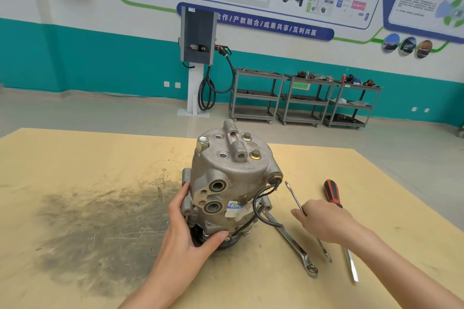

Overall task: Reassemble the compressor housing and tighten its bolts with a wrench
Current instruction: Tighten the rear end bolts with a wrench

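Observation:
A grey metal compressor [226, 183] stands upright in the middle of the tan table [75, 158]. Its top cover carries two small brass-washered bolts [255, 153] and a larger hex fitting [203, 143]; a black wire loops down its right side. My left hand [185, 231] grips the compressor's lower left part, thumb under the base. My right hand [324, 221] lies over a thin flat wrench [293, 195] to the right, fingers closing around its shaft. A longer ring wrench [293, 246] lies flat between the compressor and that hand.
A red-and-black-handled screwdriver [332, 193] lies to the right of the wrenches, its blade pointing toward me. A dark grease stain [100, 228] covers the table's left part. Grey shelf carts [301, 98] and a wall charger [198, 37] stand far behind.

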The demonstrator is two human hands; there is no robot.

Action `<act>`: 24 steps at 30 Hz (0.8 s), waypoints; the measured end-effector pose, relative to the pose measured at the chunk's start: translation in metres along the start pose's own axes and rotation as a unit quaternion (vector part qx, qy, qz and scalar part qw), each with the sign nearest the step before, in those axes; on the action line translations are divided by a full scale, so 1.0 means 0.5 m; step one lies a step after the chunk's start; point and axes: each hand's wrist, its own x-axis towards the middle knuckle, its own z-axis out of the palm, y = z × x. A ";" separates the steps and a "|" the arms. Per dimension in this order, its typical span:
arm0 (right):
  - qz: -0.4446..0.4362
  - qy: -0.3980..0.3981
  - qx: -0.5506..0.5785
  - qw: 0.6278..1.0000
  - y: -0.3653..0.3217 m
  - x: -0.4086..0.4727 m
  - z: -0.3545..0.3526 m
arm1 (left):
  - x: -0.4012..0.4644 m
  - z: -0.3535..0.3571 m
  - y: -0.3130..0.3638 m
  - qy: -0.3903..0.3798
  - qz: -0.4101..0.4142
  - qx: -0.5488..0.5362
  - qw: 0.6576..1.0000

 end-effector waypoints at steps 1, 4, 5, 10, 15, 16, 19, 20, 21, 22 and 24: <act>0.000 0.006 -0.019 1.000 0.000 0.001 0.013 | 0.000 0.000 -0.001 0.000 0.001 -0.001 1.000; -0.007 0.006 -0.054 0.999 0.000 0.002 0.041 | 0.001 0.000 -0.003 0.000 0.009 0.000 1.000; -0.008 0.009 -0.067 0.998 0.000 0.003 0.047 | 0.001 0.001 -0.004 -0.002 0.008 -0.003 1.000; -0.020 0.050 -0.103 0.993 -0.012 -0.013 0.049 | 0.003 0.003 -0.010 -0.011 0.011 -0.012 1.000; -0.056 0.198 0.104 0.973 -0.033 -0.040 -0.070 | 0.004 0.001 -0.003 -0.003 -0.003 -0.025 1.000; -0.086 0.248 0.208 0.942 -0.045 -0.054 -0.107 | 0.004 0.001 -0.003 0.000 -0.002 -0.026 1.000; -0.204 0.323 0.385 0.840 -0.110 -0.109 -0.198 | 0.004 0.001 -0.003 0.004 -0.002 -0.028 1.000; -0.227 0.300 0.403 0.834 -0.137 -0.126 -0.215 | 0.004 0.001 -0.005 0.003 -0.002 -0.026 1.000; -0.234 0.264 0.397 0.848 -0.165 -0.141 -0.226 | 0.004 0.000 -0.007 0.003 -0.001 -0.024 1.000; -0.232 0.227 0.364 0.873 -0.191 -0.151 -0.233 | 0.005 0.000 -0.008 0.004 -0.001 -0.021 1.000; -0.219 0.173 0.242 0.929 -0.238 -0.155 -0.231 | 0.007 0.001 -0.005 0.007 -0.008 -0.015 1.000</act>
